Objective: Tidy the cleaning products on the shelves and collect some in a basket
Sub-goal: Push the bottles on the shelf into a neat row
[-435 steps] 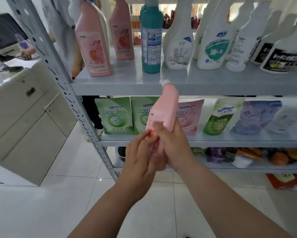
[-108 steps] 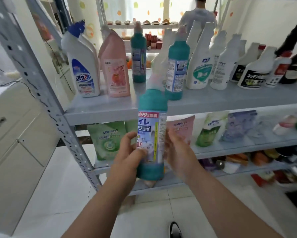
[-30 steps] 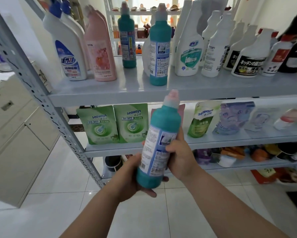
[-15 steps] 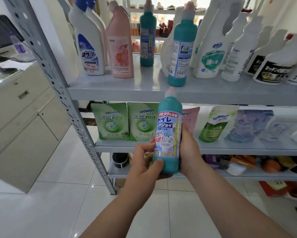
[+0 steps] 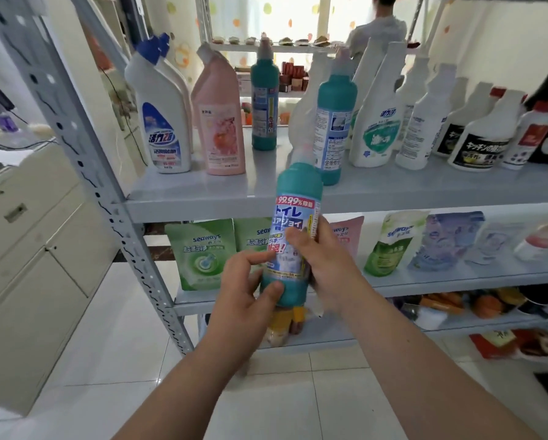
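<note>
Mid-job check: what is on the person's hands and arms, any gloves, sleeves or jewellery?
Left hand and right hand are bare: no gloves, rings or watch show. Left forearm and right forearm are uncovered to the frame edge; no sleeve shows.

Shelf front free, bottles crowd behind

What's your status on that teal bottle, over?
Left hand grips teal bottle low, right hand round its middle. Bottle upright, held off the shelf. Second teal bottle stands on it, just behind.
</note>
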Demonstrator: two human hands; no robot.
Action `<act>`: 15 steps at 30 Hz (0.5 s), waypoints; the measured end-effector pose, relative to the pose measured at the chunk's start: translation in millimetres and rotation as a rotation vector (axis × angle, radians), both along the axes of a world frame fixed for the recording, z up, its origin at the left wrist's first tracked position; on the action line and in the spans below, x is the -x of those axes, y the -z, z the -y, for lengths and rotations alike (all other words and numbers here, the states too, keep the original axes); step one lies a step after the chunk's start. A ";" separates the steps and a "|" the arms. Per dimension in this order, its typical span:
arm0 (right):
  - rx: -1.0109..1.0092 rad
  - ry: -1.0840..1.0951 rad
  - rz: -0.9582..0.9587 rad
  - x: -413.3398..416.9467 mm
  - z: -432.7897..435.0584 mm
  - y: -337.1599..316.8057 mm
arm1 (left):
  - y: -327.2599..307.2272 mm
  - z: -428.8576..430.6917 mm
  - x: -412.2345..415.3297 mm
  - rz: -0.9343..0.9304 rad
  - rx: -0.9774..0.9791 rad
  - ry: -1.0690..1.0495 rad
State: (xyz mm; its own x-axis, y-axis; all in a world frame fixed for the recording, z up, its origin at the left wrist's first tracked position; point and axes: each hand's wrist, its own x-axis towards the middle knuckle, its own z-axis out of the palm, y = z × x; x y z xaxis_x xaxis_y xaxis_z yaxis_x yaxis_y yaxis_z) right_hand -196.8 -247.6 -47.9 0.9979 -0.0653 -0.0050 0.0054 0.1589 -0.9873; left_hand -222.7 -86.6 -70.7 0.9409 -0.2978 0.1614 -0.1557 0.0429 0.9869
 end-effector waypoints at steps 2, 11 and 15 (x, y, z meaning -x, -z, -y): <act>0.023 0.035 0.071 -6.3 4.4 -11.6 | -12.1 1.8 -11.4 0.117 -0.062 0.037; 0.068 0.180 0.354 -53.2 66.9 -53.6 | -70.5 54.2 -132.7 0.370 -0.327 -0.143; 0.037 0.172 0.396 -80.6 105.2 -59.3 | -88.1 96.1 -214.2 0.264 -0.418 -0.318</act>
